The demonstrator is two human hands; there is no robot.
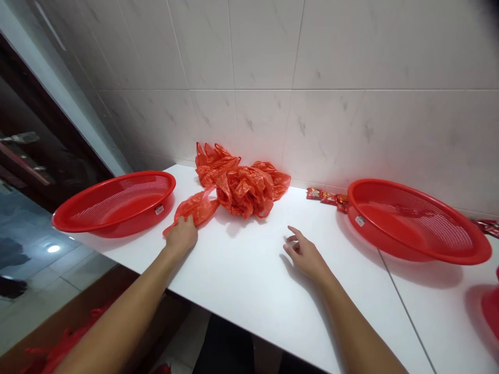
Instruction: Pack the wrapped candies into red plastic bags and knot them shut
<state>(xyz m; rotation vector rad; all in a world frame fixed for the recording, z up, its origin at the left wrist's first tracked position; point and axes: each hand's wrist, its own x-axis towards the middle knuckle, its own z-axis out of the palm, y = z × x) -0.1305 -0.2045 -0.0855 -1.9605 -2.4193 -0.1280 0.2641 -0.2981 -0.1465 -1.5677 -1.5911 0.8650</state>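
My left hand [182, 236] is on a small red plastic bag [200, 209] that lies on the white table [237, 270]. Its fingers are closed on the near end of the bag and partly hidden by the hand's back. Slightly above the tabletop, my right hand [306, 255] holds nothing, its fingers apart and a little curled. Between and beyond my hands sits a crumpled pile of red plastic bags [245, 191], with more of them behind it against the wall.
A red perforated basket [117, 205] stands at the table's left end, another basket [413, 223] on the right. Small red snack packets [326, 197] lie along the tiled wall [331, 130]. Below the table's left edge is a box [50, 322] with red plastic inside.
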